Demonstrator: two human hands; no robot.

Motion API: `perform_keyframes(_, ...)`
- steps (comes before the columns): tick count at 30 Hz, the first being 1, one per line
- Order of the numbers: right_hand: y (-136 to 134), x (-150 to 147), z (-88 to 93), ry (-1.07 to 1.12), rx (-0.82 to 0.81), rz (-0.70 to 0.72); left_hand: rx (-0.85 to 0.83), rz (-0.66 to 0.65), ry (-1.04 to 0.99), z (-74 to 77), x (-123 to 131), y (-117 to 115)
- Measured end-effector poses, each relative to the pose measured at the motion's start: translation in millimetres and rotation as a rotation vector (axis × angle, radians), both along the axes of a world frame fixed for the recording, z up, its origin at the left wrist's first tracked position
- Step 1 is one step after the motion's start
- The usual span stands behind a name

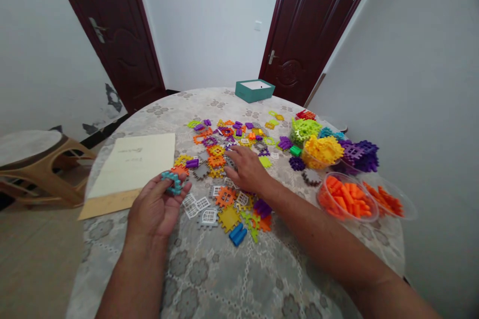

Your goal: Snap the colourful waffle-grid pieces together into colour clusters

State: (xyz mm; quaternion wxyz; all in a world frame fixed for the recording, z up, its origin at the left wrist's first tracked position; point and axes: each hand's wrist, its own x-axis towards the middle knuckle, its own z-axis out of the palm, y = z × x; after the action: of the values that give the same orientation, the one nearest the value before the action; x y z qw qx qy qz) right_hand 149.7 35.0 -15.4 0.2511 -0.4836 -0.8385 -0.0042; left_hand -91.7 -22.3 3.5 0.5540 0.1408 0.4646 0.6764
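Note:
My left hand (155,209) is raised over the near left of the pile, closed on a teal interlocking building piece (172,183) with notched edges. Over the middle of the scattered pieces, my right hand (247,167) reaches in with thumb and fingers apart; whether a fingertip touches a piece I cannot tell. Around it lie orange notched pieces (216,161), grey pieces (202,171) and purple tubes (192,163). Closer to me are white window pieces (190,206), a yellow square piece (229,218), a lime piece (251,224) and blue tubes (237,234).
A round table under a patterned cloth (209,284) carries everything. Sorted pieces fill tubs on the right: orange strips (346,197), yellow pieces (322,150), purple pieces (361,155). A teal box (254,90) stands at the back, a paper sheet (134,164) at left, a stool (41,159) beyond.

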Motion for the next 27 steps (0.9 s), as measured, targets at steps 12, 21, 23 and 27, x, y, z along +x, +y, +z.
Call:
perform_keyframes(12, 18, -45, -1.8, -0.243, -0.160, -0.098, 0.016, 0.022, -0.069, 1.1, 0, -1)
perform_keyframes(21, 34, -9, 1.2, 0.006, -0.143, -0.257, -0.043, 0.005, -0.044, 1.5, 0, 4)
perform_keyframes(23, 38, 4, -2.2, 0.101, -0.156, -0.310, -0.045, -0.014, -0.034, -0.7, -2, 6)
perform_keyframes(27, 36, 28, -8.8, 0.278, -0.185, -0.393, -0.054, -0.045, -0.001, -4.2, -4, 9)
